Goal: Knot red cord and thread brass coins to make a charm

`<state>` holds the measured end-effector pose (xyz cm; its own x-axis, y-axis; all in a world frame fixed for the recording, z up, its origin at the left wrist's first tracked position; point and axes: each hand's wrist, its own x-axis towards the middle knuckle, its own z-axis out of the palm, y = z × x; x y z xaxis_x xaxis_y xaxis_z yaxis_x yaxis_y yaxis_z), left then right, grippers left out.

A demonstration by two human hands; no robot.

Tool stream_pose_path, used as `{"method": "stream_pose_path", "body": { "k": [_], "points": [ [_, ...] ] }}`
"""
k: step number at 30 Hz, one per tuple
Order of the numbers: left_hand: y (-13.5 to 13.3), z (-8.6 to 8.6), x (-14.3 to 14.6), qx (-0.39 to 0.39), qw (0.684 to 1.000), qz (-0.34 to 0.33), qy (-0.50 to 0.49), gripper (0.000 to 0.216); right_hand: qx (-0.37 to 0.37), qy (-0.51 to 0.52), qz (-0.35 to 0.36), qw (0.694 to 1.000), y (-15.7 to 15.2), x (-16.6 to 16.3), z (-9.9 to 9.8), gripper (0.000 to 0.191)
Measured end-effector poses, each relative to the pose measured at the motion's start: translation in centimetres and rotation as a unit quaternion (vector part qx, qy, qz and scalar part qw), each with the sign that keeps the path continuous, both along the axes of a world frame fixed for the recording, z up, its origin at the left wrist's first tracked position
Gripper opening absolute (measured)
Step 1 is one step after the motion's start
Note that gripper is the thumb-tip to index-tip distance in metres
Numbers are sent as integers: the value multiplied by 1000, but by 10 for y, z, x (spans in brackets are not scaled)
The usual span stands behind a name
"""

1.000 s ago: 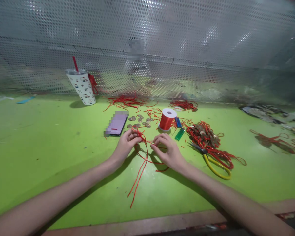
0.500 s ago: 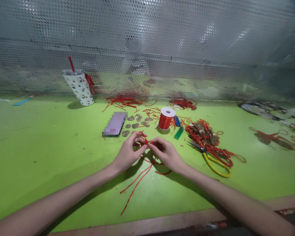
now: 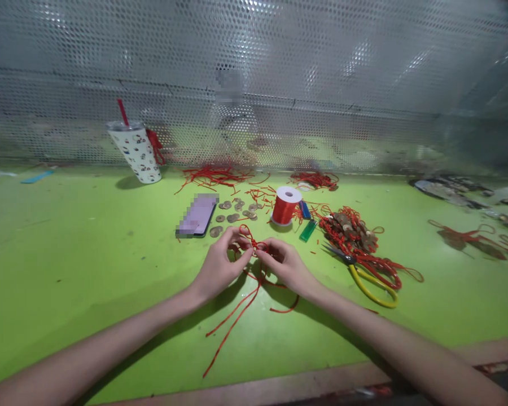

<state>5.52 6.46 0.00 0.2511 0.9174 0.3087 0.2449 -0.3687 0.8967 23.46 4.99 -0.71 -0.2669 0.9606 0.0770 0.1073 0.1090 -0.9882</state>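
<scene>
Between my fingertips is a knotted red cord (image 3: pixel 254 244), with a small loop standing up at its top and long loose ends trailing toward me over the table. My left hand (image 3: pixel 223 260) pinches it from the left, thumb and index finger closed. From the right, my right hand (image 3: pixel 286 263) pinches the same cord close by, its other fingers curled. My fingers partly hide the knot. Just beyond my hands lie several round coins (image 3: pixel 232 217) and an upright spool of red cord (image 3: pixel 286 206).
A phone (image 3: pixel 198 215) lies left of the coins; a patterned cup (image 3: pixel 136 153) with a straw stands behind. Right are a green lighter (image 3: pixel 309 231), a blue lighter (image 3: pixel 305 209), a heap of corded coins (image 3: pixel 350 228) and yellow-handled scissors (image 3: pixel 372 286). A perforated metal screen (image 3: pixel 305 84) closes the back.
The knot's top loop shows more plainly above my fingers. The trailing cord ends have shifted slightly toward me. Both hands keep their pinch in nearly the same place.
</scene>
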Motion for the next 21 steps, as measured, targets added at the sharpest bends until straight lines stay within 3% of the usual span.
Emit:
{"method": "stream_pose_path", "body": {
  "k": [4,7,10,21],
  "points": [
    [-1,2,0,140,985,91,40,39,-15,17,-1,1000,2,0,-3,36],
    [-4,5,-1,207,973,78,72,34,-11,18,-3,1000,2,-1,-4,39],
    [-5,5,-1,214,970,33,112,29,0,12,-13,1000,2,-1,-4,40],
    [-3,6,-4,185,974,8,132,32,22,25,-13,999,1,0,-1,33]
  ]
}}
